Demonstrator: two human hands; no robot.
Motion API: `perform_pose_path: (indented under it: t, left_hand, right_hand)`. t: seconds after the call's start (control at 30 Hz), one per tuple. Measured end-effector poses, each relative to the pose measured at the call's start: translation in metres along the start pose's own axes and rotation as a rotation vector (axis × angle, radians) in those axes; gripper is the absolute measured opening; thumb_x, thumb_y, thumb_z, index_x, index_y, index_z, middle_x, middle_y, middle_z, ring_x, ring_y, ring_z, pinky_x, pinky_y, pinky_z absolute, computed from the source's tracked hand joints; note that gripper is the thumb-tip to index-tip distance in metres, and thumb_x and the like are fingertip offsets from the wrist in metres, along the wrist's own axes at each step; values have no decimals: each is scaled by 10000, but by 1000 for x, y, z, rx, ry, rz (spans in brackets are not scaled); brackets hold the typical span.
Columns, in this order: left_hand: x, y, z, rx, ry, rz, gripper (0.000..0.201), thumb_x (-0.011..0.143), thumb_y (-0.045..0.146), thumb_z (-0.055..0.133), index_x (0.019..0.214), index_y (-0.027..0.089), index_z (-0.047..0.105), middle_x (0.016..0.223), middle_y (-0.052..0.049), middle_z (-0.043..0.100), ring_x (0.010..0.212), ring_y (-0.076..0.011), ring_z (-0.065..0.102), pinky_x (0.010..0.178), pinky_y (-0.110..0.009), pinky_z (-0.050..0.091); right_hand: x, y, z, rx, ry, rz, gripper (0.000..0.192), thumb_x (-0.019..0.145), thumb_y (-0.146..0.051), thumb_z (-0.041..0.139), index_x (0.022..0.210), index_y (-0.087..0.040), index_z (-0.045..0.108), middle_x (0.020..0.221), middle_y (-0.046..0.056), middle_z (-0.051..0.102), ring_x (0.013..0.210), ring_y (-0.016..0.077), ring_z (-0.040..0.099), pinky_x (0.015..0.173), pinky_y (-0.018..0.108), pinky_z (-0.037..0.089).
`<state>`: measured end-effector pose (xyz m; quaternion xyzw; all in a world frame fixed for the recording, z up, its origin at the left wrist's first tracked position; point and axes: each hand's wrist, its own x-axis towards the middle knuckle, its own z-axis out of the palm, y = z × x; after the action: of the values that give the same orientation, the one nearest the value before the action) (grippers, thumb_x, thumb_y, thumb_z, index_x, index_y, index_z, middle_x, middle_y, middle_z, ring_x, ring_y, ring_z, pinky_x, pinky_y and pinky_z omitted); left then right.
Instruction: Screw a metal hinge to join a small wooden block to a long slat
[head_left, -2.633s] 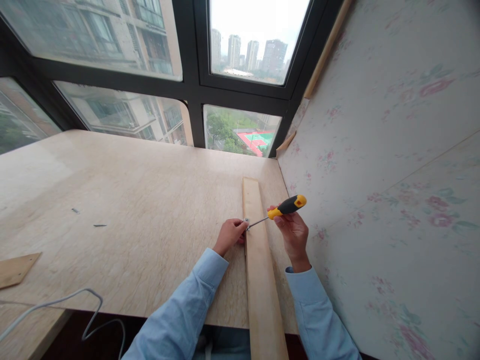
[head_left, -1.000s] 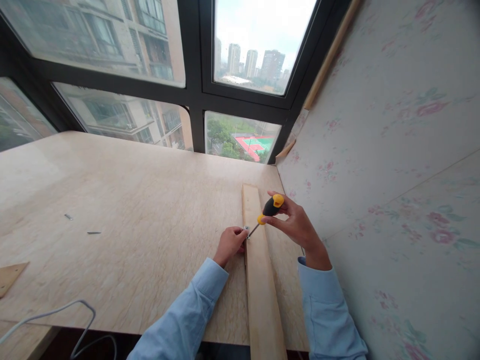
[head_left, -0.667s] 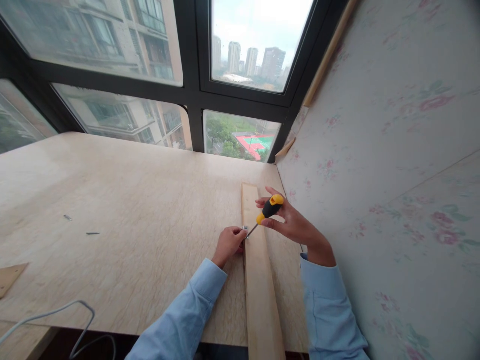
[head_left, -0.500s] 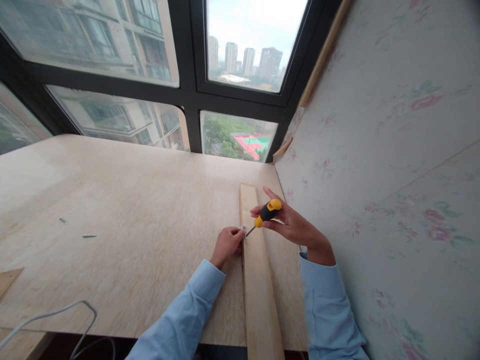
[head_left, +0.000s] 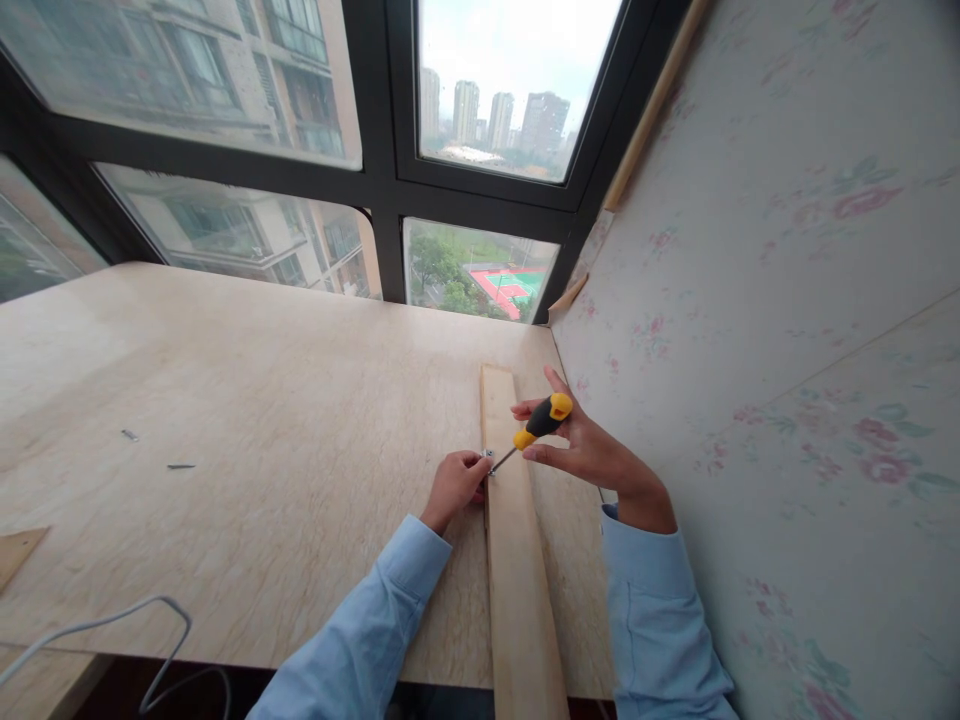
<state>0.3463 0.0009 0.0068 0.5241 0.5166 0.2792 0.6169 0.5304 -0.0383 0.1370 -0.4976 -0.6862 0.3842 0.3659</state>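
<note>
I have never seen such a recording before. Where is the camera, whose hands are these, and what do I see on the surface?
There is no machine here: a person works with two bare hands. One camera, worn on the head, looks forward and down.

The right hand has its thumb and fingers around the handle of a yellow-and-black screwdriver. The left hand pinches at a small metal fitting on the left edge of a wooden board; the screwdriver's tip is there too.

The board lies on a pale, veined surface, passing over its near edge. To the left are two small metal pieces, a flat brown piece and a pale cable.
</note>
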Motion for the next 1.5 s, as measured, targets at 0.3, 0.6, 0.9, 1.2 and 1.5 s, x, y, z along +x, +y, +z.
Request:
perform_pose_path:
  t: [0.3, 0.6, 0.9, 1.2, 1.5]
  left_hand:
    - [-2, 3, 0, 7, 4, 2, 228, 841, 291, 595, 733, 109, 679, 640, -38, 636, 543, -150, 631, 469, -238, 536]
    - [-1, 2, -1, -9, 5, 2, 230, 840, 289, 595, 734, 108, 692, 623, -43, 648, 543, -154, 640, 470, -238, 542]
    - [1, -1, -1, -16, 0, 0, 250, 825, 335, 628, 744, 109, 697, 619, -44, 655, 544, -158, 641, 480, -244, 540]
    - [-1, 2, -1, -4, 0, -1, 244, 840, 301, 609, 701, 112, 675, 604, -34, 639, 532, -150, 629, 474, -246, 538]
    - [0, 1, -2, 5, -1, -12, 252, 847, 323, 614, 740, 108, 689, 603, -33, 641, 510, -140, 618, 475, -240, 530]
  right_hand:
    - [0, -10, 0, -48, 28, 27, 955, 766, -393, 776, 1535, -261, 227, 1010, 47, 730, 979, 234, 695, 955, 452, 538]
    - [-3, -6, -2, -71, 65, 58, 1012, 730, -403, 798, 1532, -274, 194, 1201, 84, 652, 1102, 246, 644, 980, 455, 527]
    - [-3, -6, -1, 15, -12, 33, 865, 801, -357, 734, 1515, -251, 258, 1092, 77, 725, 1049, 238, 687, 978, 466, 532]
    - [3, -2, 1, -165, 66, 44, 762, 677, -427, 835, 1325, -234, 484, 1140, 75, 675, 994, 243, 680, 908, 412, 558]
    - [1, -5, 0, 5, -93, 29, 663, 813, -391, 726, 1394, -235, 447, 1110, 77, 728, 1042, 237, 692, 984, 462, 530]
